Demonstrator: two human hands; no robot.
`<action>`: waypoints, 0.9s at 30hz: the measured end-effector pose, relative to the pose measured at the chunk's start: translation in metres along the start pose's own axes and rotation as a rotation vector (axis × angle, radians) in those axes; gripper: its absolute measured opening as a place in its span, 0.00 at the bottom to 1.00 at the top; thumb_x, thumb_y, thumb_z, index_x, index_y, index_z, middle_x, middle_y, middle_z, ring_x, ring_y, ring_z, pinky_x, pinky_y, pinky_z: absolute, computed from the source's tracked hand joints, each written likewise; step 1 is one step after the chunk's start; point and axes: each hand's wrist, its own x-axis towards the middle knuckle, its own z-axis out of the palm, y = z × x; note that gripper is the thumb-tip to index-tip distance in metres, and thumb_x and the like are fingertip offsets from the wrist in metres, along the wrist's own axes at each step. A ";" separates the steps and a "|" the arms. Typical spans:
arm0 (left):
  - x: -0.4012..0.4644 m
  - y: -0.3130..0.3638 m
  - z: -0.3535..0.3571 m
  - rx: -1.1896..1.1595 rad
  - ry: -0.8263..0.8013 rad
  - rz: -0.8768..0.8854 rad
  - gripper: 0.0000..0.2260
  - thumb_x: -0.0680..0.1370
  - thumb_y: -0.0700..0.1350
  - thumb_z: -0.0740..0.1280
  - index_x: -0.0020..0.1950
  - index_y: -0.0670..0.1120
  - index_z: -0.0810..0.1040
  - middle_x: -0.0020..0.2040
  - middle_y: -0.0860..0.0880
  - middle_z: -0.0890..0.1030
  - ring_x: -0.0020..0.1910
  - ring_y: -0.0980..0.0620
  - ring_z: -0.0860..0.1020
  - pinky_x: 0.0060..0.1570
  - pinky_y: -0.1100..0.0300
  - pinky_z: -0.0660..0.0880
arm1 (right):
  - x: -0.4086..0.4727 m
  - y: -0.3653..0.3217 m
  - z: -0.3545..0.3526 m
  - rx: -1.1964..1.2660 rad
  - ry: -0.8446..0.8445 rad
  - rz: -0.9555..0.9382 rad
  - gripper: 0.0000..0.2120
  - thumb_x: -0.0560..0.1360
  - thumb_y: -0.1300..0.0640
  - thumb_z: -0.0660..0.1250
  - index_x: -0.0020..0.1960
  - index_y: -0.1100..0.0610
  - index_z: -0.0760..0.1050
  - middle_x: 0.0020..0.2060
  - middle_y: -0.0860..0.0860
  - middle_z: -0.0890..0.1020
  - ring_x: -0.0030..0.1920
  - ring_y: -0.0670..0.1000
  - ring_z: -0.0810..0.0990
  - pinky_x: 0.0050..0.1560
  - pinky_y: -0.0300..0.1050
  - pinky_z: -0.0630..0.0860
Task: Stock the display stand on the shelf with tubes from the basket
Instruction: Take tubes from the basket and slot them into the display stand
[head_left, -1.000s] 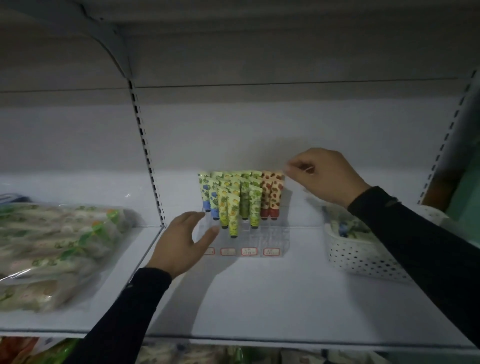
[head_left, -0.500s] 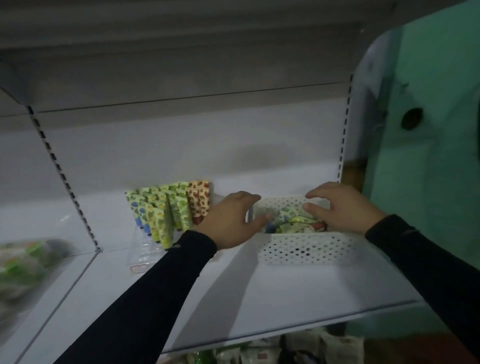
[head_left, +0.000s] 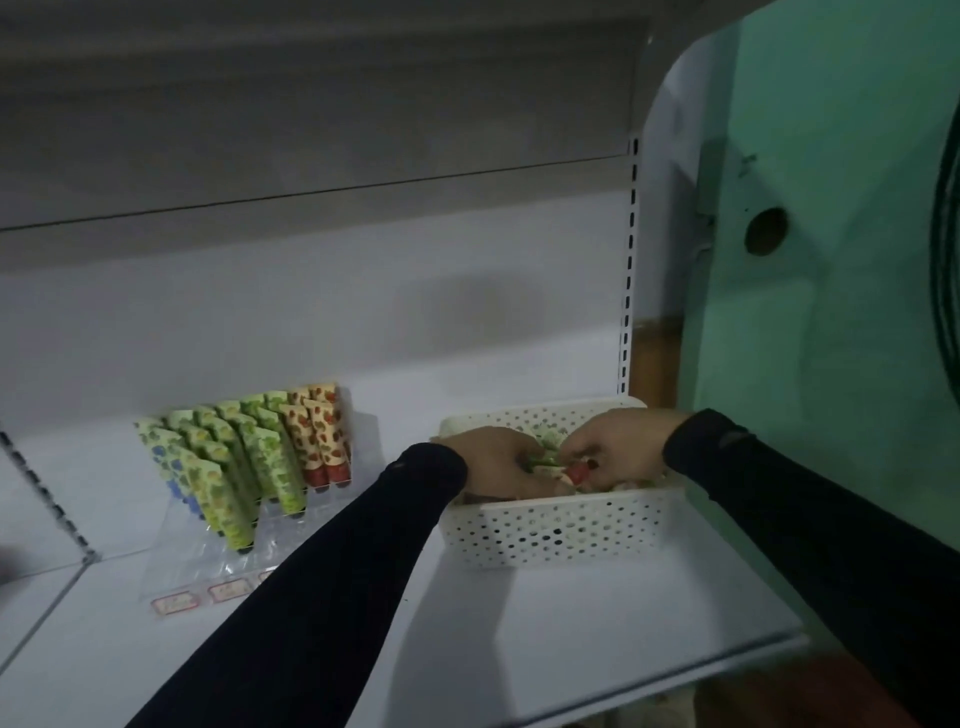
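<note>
— Nearest: dark sleeves, both reaching into basket on shelf.
— Grips?
— Left hand curled round green tube; right hand pinching red-capped tube.
— Risk?
— Possibly snagging neighbouring tubes, or toppling upright rows in display stand farther left.

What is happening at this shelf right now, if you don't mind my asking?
A person is restocking. Both hands are in the white basket: the left hand and right hand are picking among loose tubes, around a red-capped tube. The clear display stand to the left already holds rows of tubes, with front slots unfilled.
</note>
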 end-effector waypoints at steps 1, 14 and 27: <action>0.003 -0.001 0.001 -0.011 -0.018 -0.001 0.30 0.74 0.70 0.61 0.71 0.55 0.72 0.67 0.53 0.76 0.65 0.50 0.74 0.58 0.56 0.68 | 0.003 0.001 0.002 -0.007 -0.004 -0.011 0.12 0.76 0.51 0.67 0.59 0.47 0.76 0.48 0.42 0.78 0.44 0.44 0.74 0.42 0.36 0.68; 0.023 -0.005 0.003 -0.119 -0.043 0.041 0.10 0.77 0.57 0.69 0.52 0.55 0.74 0.47 0.57 0.79 0.47 0.55 0.77 0.44 0.62 0.68 | 0.017 0.004 0.004 -0.002 0.125 0.092 0.21 0.73 0.46 0.71 0.64 0.51 0.75 0.57 0.48 0.78 0.52 0.48 0.74 0.51 0.42 0.71; 0.028 0.002 0.011 -0.368 0.028 0.033 0.19 0.73 0.55 0.75 0.59 0.47 0.79 0.43 0.53 0.81 0.40 0.55 0.79 0.39 0.63 0.72 | 0.010 -0.004 -0.006 0.093 0.065 0.245 0.17 0.70 0.54 0.73 0.58 0.55 0.78 0.52 0.52 0.81 0.50 0.51 0.79 0.45 0.43 0.77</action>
